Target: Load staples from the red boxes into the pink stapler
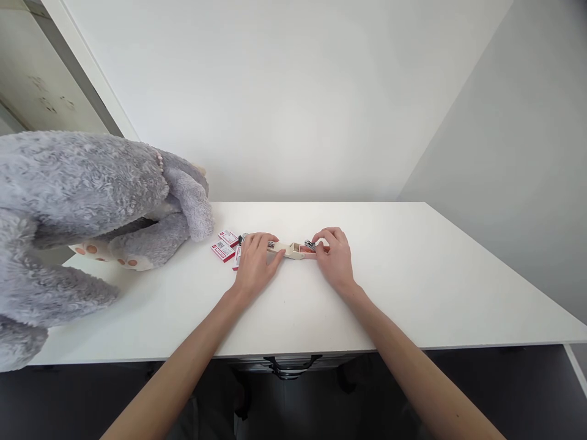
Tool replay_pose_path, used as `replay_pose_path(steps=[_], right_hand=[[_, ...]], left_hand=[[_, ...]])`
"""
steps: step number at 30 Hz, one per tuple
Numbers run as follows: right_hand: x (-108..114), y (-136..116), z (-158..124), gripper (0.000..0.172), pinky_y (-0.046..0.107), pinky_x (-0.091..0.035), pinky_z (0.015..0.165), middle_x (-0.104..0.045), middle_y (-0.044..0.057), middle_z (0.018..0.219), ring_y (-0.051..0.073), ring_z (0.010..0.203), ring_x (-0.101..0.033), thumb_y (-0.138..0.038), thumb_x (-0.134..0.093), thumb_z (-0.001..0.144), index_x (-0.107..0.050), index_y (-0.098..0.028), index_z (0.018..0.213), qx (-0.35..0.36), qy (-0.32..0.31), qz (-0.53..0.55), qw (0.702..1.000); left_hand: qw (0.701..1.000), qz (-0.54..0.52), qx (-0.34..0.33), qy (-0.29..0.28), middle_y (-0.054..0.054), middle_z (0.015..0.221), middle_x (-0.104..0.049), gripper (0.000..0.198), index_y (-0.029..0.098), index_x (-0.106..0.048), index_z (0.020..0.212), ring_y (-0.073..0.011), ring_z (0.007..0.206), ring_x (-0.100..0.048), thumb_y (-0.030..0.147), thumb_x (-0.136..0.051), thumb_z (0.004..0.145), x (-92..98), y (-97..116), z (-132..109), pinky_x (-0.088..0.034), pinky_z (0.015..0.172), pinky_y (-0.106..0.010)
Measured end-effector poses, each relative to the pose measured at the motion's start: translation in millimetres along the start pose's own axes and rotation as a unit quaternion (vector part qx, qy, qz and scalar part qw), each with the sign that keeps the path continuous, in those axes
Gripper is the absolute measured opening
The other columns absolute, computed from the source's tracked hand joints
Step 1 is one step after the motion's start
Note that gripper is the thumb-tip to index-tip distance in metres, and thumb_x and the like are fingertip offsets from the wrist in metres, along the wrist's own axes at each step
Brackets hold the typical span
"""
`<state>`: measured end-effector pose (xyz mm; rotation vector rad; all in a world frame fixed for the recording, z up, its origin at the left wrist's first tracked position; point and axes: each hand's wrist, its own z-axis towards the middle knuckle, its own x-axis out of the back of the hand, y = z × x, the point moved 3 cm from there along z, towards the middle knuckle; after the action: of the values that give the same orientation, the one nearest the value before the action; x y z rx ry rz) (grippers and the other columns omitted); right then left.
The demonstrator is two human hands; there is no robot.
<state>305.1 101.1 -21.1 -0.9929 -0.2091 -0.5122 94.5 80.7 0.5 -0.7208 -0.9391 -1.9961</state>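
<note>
A cream-and-pink stapler (290, 250) lies opened out lengthwise on the white table, with orange inside its right part. My left hand (255, 260) is closed over its left end, thumb along the near side, and hides much of that end. At the right part, my right hand (335, 255) has its fingers bent and pinched around a small silver metal piece (310, 245), too small to make out fully. Close by my left hand lie several small red-and-white boxes (223, 250), one partly covered by the hand. A small black-and-silver item (241, 238) shows behind my left fingers.
A large grey plush toy (92, 189) takes up the left side of the white table (413, 275). A plain wall (293, 110) rises behind the table's back edge. Below the front edge is a black handle (293, 368).
</note>
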Motion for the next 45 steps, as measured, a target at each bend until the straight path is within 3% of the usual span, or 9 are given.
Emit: replay_pose_path(steps=[10, 16, 21, 25, 29, 31, 35, 41, 45], right_hand=[[1.0, -0.7, -0.9, 0.024, 0.039, -0.054, 0.078, -0.058, 0.007, 0.109, 0.025, 0.103, -0.055, -0.011, -0.047, 0.088, -0.065, -0.026, 0.084, 0.0, 0.008, -0.011, 1.0], [5.6, 2.5, 3.3, 0.016, 0.036, -0.056, 0.071, -0.061, 0.007, 0.108, 0.022, 0.095, -0.061, -0.017, -0.049, 0.085, -0.064, -0.024, 0.083, -0.069, 0.042, 0.083, 0.993], [15.7, 8.5, 10.3, 0.005, 0.04, -0.058, 0.081, -0.071, 0.005, 0.102, 0.022, 0.101, -0.067, -0.021, -0.052, 0.081, -0.056, -0.024, 0.083, -0.157, 0.07, 0.249, 0.953], [21.9, 12.6, 16.0, 0.011, 0.04, -0.058, 0.085, -0.071, 0.002, 0.094, 0.02, 0.093, -0.069, -0.018, -0.059, 0.074, -0.053, -0.024, 0.079, -0.19, 0.093, 0.377, 0.902], [16.2, 14.2, 18.2, 0.02, 0.028, -0.057, 0.065, -0.065, -0.001, 0.09, 0.015, 0.079, -0.064, -0.011, -0.065, 0.067, -0.053, -0.024, 0.077, -0.276, 0.009, 0.521, 0.808], [12.7, 11.9, 17.3, 0.024, 0.024, -0.052, 0.055, -0.06, -0.001, 0.082, 0.013, 0.071, -0.059, -0.007, -0.065, 0.063, -0.056, -0.024, 0.079, -0.305, -0.043, 0.546, 0.779], [7.1, 5.1, 12.6, 0.026, 0.021, -0.038, 0.041, -0.055, 0.0, 0.077, 0.012, 0.064, -0.051, -0.004, -0.064, 0.062, -0.062, -0.021, 0.081, -0.331, -0.135, 0.552, 0.753], [0.7, -1.2, 6.3, 0.027, 0.018, -0.029, 0.039, -0.058, 0.001, 0.082, 0.01, 0.063, -0.049, -0.003, -0.06, 0.063, -0.064, -0.019, 0.085, -0.348, -0.224, 0.562, 0.717], [-1.1, -8.1, 3.9, 0.024, 0.019, -0.031, 0.042, -0.059, 0.002, 0.083, 0.01, 0.066, -0.051, -0.004, -0.058, 0.065, -0.065, -0.018, 0.083, -0.34, -0.273, 0.554, 0.709]], left_hand=[[1.0, 0.001, -0.003, 0.005, -0.006, 0.114, -0.069, 0.016, 0.024, -0.06, 0.109, -0.0288, 0.113, -0.054, 0.032, -0.063, 0.096, -0.4, -0.7, -0.6, -0.046, 0.098, -0.045], [1.0, 0.002, 0.001, 0.004, -0.006, 0.114, -0.069, 0.016, 0.024, -0.06, 0.109, -0.0287, 0.113, -0.054, 0.032, -0.062, 0.096, -0.2, -0.1, -0.5, -0.046, 0.097, -0.045], [1.0, -0.007, 0.003, -0.001, -0.006, 0.115, -0.069, 0.015, 0.025, -0.059, 0.109, -0.0287, 0.113, -0.054, 0.033, -0.061, 0.096, 0.3, 1.0, -0.9, -0.046, 0.098, -0.046], [1.0, -0.006, 0.011, -0.004, -0.006, 0.115, -0.068, 0.014, 0.025, -0.06, 0.108, -0.0294, 0.114, -0.054, 0.033, -0.061, 0.096, 0.5, 0.8, -1.2, -0.046, 0.098, -0.046], [1.0, -0.008, 0.022, 0.008, -0.006, 0.116, -0.068, 0.017, 0.025, -0.06, 0.111, -0.0296, 0.116, -0.052, 0.035, -0.059, 0.098, 1.5, 0.0, -1.3, -0.044, 0.1, -0.046], [0.999, -0.014, 0.039, 0.022, -0.007, 0.117, -0.068, 0.017, 0.024, -0.059, 0.111, -0.0291, 0.117, -0.051, 0.037, -0.05, 0.102, 2.5, -1.2, -1.0, -0.044, 0.101, -0.046], [0.995, -0.007, 0.087, 0.053, -0.009, 0.114, -0.066, 0.027, 0.022, -0.057, 0.11, -0.0289, 0.113, -0.052, 0.029, -0.031, 0.107, 5.9, -6.5, 0.2, -0.043, 0.102, -0.047], [0.988, 0.079, 0.106, 0.078, -0.011, 0.118, -0.064, 0.034, 0.021, -0.055, 0.115, -0.0327, 0.113, -0.054, 0.004, -0.039, 0.09, 15.9, -20.0, 2.6, -0.043, 0.098, -0.05], [0.98, 0.145, 0.108, 0.084, -0.013, 0.116, -0.064, 0.035, 0.02, -0.054, 0.114, -0.0338, 0.108, -0.058, 0.003, -0.041, 0.086, 20.6, -28.8, 3.8, -0.044, 0.091, -0.05]])
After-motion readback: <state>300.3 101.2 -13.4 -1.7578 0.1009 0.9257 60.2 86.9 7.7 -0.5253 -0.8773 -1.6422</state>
